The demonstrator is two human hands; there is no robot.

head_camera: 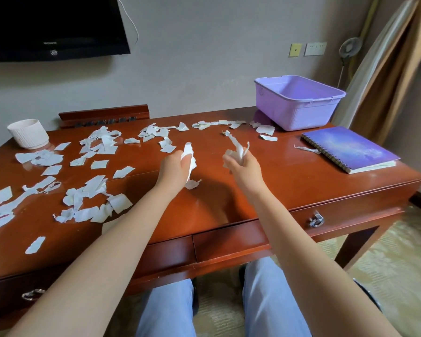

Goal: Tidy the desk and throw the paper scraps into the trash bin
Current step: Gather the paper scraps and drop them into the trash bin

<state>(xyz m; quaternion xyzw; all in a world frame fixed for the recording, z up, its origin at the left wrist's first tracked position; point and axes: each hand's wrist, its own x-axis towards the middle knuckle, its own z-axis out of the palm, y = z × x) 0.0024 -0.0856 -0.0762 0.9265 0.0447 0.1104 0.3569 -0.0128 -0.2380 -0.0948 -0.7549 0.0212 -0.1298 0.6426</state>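
Room: A grey wall with a dark television point(54, 25) in the upper left of the frame. A glossy red-brown tabletop point(277, 176) runs across the middle.
Left hand: The left hand point(174, 166), near the centre, is curled round a wad point(188, 152) of torn paper.
Right hand: The right hand point(242, 164), just to its right, is clenched on a crumpled bunch point(238, 148) whose tails stick up past the fingers.
Paper scraps: Most of the paper scraps point(95, 186) lie over the left half and along the far edge. One loose piece point(192, 184) lies just under the left hand. A thin strip point(304, 149) lies beside the notebook point(350, 148) at the right.
Bin: A purple basket point(301, 115) sits at the upper right and looks empty. I cannot tell whether it is the trash bin. A white cup point(28, 133) stands at the far left.
Risk, spilling: Both fists look full, and the bunch's loose tails could slip out on the way to a bin.
Risk, overfilling: Picking up more with either hand would likely drop what it already holds.
Risk, the edge: Scraps at the lower left lie close to the near edge. On this slick surface a careless sweep could send them to the floor.
Risk, the strip: So close to the notebook, it is easy to miss or push underneath.
Risk, wrong container: With no obvious bin in view, the paper may end up somewhere it doesn't belong.
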